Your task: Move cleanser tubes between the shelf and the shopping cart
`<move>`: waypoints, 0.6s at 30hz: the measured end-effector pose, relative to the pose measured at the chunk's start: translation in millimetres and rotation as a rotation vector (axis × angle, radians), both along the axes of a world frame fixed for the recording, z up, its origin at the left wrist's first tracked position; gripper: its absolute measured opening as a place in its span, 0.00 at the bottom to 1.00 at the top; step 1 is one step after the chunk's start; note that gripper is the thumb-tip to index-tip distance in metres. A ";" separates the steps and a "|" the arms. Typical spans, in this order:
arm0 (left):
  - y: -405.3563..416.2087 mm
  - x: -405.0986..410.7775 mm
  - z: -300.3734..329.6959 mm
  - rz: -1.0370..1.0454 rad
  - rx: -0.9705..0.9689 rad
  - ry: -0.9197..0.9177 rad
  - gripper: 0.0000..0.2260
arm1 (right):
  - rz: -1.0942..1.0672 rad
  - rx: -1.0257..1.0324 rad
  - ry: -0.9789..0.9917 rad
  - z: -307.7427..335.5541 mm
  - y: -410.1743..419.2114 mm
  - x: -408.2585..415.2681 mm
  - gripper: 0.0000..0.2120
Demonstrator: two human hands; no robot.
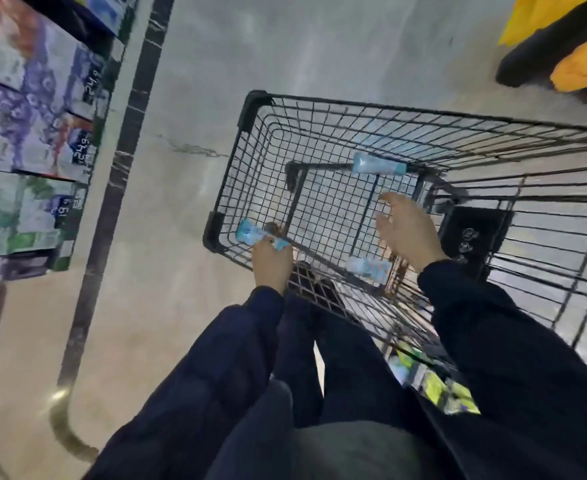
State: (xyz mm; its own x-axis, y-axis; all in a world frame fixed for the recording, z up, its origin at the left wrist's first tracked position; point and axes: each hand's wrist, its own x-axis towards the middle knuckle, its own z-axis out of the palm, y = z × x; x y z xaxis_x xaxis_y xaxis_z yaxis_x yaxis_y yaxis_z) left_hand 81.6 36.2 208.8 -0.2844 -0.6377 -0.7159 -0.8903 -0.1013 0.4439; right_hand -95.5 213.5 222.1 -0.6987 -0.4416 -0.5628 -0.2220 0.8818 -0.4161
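Observation:
A black wire shopping cart (250, 109) stands in front of me on the pale floor. My left hand (271, 263) grips a light blue cleanser tube (255, 235) at the cart's near left corner, over its rim. Inside the basket my right hand (406, 233) hovers with fingers spread and nothing in it. One light blue tube (378, 167) lies on the cart floor at the far side. Another tube (368, 266) lies near the basket's close edge, just left of my right wrist. The picture is blurred by motion.
A shelf (32, 133) of boxed goods with price tags runs along the left, behind a dark floor strip (125, 161). Yellow packaging (562, 39) sits at the top right. Green-yellow packs (441, 389) show below the cart near my legs.

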 end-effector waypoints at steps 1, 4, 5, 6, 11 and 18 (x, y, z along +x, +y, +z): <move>-2.0 -4.2 -13.8 0.102 0.046 -0.021 0.10 | 0.008 0.020 -0.001 -17.9 -4.1 -11.3 0.22; -13.1 -18.1 -58.1 0.343 0.118 -0.088 0.05 | 0.053 0.064 0.022 -69.5 -16.3 -41.6 0.24; -17.2 -18.0 -77.9 0.377 0.145 -0.131 0.08 | 0.063 0.070 0.033 -86.8 -20.3 -49.6 0.23; -21.2 -18.9 -95.2 0.435 0.171 -0.141 0.13 | 0.072 0.077 0.045 -103.1 -23.9 -57.2 0.23; -31.7 -26.3 -144.6 0.507 0.236 -0.213 0.18 | 0.129 0.101 0.076 -174.3 -32.6 -81.9 0.24; -26.6 -48.0 -179.1 0.649 0.185 -0.276 0.17 | 0.216 0.161 0.159 -233.8 -31.5 -108.9 0.25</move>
